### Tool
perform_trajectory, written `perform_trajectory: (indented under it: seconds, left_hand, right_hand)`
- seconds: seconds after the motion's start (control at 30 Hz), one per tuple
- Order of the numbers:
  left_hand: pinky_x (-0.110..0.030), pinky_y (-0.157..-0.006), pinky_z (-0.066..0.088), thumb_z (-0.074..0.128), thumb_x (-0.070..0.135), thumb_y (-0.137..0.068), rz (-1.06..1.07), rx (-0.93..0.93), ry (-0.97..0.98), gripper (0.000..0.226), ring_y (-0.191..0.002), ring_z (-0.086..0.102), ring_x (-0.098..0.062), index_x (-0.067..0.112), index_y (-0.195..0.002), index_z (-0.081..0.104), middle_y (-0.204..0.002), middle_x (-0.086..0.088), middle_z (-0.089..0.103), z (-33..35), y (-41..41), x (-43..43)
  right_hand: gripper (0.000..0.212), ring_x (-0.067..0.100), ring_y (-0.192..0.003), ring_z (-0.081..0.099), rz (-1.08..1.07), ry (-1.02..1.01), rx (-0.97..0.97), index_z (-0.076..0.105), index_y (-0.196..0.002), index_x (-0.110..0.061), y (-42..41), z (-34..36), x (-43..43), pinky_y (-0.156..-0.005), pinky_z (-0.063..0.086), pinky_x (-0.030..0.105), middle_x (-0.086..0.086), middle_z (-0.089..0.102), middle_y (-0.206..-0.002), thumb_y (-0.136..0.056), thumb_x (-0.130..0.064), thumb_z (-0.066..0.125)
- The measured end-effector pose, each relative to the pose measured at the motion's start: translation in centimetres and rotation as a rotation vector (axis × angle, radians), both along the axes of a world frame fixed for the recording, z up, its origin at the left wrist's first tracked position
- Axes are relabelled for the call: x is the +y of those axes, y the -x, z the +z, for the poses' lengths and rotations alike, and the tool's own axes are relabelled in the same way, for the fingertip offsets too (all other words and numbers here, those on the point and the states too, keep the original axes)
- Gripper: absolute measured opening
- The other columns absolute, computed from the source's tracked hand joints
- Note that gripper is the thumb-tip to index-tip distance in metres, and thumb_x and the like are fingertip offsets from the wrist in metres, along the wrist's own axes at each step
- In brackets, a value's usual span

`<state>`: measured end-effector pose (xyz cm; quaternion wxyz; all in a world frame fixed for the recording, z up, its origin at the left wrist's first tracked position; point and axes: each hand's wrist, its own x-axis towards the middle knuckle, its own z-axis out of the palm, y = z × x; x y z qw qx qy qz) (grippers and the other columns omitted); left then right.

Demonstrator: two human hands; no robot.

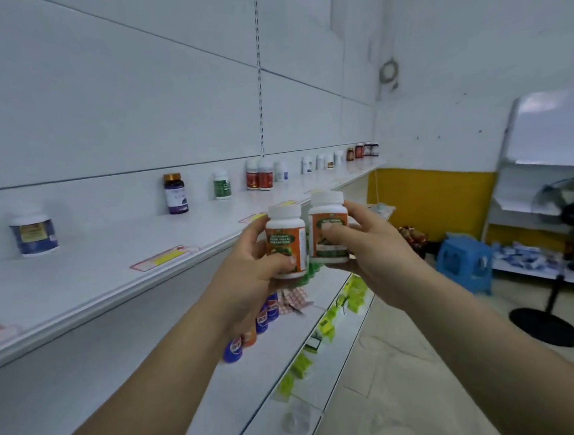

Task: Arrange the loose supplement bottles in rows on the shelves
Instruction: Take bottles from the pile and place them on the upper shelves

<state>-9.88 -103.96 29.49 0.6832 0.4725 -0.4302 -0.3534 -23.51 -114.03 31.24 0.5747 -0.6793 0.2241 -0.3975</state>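
A matched pair, one bottle per hand
The left hand (pixel 248 271) wraps one orange-label bottle (pixel 286 243), the right hand (pixel 374 248) grips its twin (pixel 329 233); both are upright, nearly touching, probably to set together on the shelf (pixel 110 262) just beyond.

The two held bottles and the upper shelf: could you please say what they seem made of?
Left-hand bottle and right-hand bottle: smooth opaque white plastic by their look, with printed, slightly glossy labels. Upper shelf: probably white painted sheet metal, judging by its thin rolled front lip, though that is uncertain.
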Motion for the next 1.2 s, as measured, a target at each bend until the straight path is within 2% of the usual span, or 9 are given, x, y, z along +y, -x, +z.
perform_trajectory:
  seconds: [0.23, 0.47, 0.53, 0.63, 0.77, 0.87, 0.97, 1.1, 1.2]
  left_hand:
    - [-0.041, -0.084, 0.056, 0.048, -0.013, -0.086, -0.022, -0.012, -0.010, 0.059, -0.098, 0.065, -0.026, 0.024, -0.132, 0.044, -0.108, -0.010, 0.065, 1.9, -4.1, -12.9]
    - [-0.053, -0.093, 0.049, 0.059, -0.003, -0.080, 0.054, -0.122, -0.093, 0.067, -0.105, 0.063, -0.029, 0.031, -0.134, 0.041, -0.113, -0.003, 0.066, 1.4, -6.5, -26.3]
    - [-0.052, -0.094, 0.049, 0.061, -0.001, -0.076, 0.086, -0.142, -0.091, 0.071, -0.105, 0.063, -0.028, 0.032, -0.135, 0.039, -0.115, -0.003, 0.065, 1.5, -6.5, -30.8]
    - [-0.051, -0.094, 0.049, 0.053, -0.011, -0.080, 0.101, -0.097, -0.068, 0.061, -0.103, 0.062, -0.027, 0.021, -0.130, 0.044, -0.108, -0.006, 0.064, 2.3, -5.5, -38.5]
    - [-0.045, -0.084, 0.056, 0.055, -0.012, -0.082, 0.085, -0.072, -0.103, 0.057, -0.098, 0.062, -0.027, 0.014, -0.132, 0.044, -0.112, -0.012, 0.061, 3.9, -4.3, -48.9]
    - [-0.044, -0.087, 0.055, 0.064, -0.003, -0.081, 0.090, -0.183, -0.146, 0.066, -0.100, 0.063, -0.025, 0.018, -0.138, 0.037, -0.115, -0.009, 0.062, 5.0, -4.3, -55.7]
    - [-0.046, -0.093, 0.051, 0.070, -0.002, -0.076, 0.106, -0.333, -0.218, 0.070, -0.103, 0.062, -0.024, 0.019, -0.135, 0.039, -0.111, -0.007, 0.063, 5.8, -4.6, -61.9]
    - [-0.045, -0.095, 0.050, 0.074, -0.001, -0.073, 0.117, -0.414, -0.288, 0.071, -0.104, 0.062, -0.023, 0.020, -0.132, 0.041, -0.112, -0.004, 0.064, 5.4, -6.9, -69.7]
    - [-0.044, -0.094, 0.051, 0.075, 0.000, -0.073, 0.177, -0.466, -0.324, 0.066, -0.102, 0.062, -0.022, 0.019, -0.127, 0.043, -0.109, -0.003, 0.064, 5.0, -9.7, -75.5]
  right_hand:
    - [0.033, 0.017, -0.090, 0.070, -0.060, 0.027, 0.002, 0.056, -0.125, -0.026, -4.2, 1.4, -12.6, -0.084, 0.057, 0.041, -0.001, 0.071, -0.099, -0.093, -0.022, 0.059]
    - [0.044, 0.023, -0.097, 0.067, -0.074, 0.018, 0.037, 0.050, -0.130, -0.025, -6.0, 1.7, -27.0, -0.089, 0.055, 0.047, 0.004, 0.065, -0.111, -0.088, -0.021, 0.065]
    - [0.044, 0.025, -0.100, 0.065, -0.061, 0.037, 0.047, 0.051, -0.128, -0.025, -5.9, 1.8, -31.8, -0.089, 0.054, 0.049, 0.005, 0.064, -0.112, -0.087, -0.019, 0.065]
    - [0.044, 0.024, -0.100, 0.064, -0.041, 0.046, 0.054, 0.050, -0.128, -0.023, -5.0, 2.5, -39.3, -0.088, 0.055, 0.045, 0.005, 0.063, -0.112, -0.088, -0.013, 0.064]
    - [0.039, 0.022, -0.098, 0.063, -0.037, 0.071, 0.076, 0.052, -0.124, -0.022, -3.4, 3.9, -49.1, -0.080, 0.056, 0.037, 0.006, 0.063, -0.111, -0.089, -0.012, 0.064]
    - [0.038, 0.022, -0.098, 0.063, -0.047, 0.074, 0.091, 0.051, -0.123, -0.022, -2.9, 4.9, -55.8, -0.074, 0.055, 0.033, 0.006, 0.063, -0.109, -0.089, -0.013, 0.064]
    - [0.043, 0.026, -0.101, 0.064, -0.047, 0.062, 0.105, 0.050, -0.127, -0.021, -3.5, 5.5, -62.1, -0.084, 0.056, 0.041, 0.008, 0.063, -0.114, -0.087, -0.015, 0.066]
    - [0.039, 0.022, -0.098, 0.064, -0.028, 0.090, 0.136, 0.049, -0.122, -0.022, -5.8, 5.1, -70.2, -0.077, 0.056, 0.033, 0.006, 0.063, -0.109, -0.087, -0.016, 0.066]
    - [0.043, 0.023, -0.098, 0.064, -0.023, 0.115, 0.160, 0.048, -0.123, -0.023, -8.8, 4.2, -76.8, -0.089, 0.054, 0.040, 0.005, 0.063, -0.110, -0.085, -0.019, 0.068]
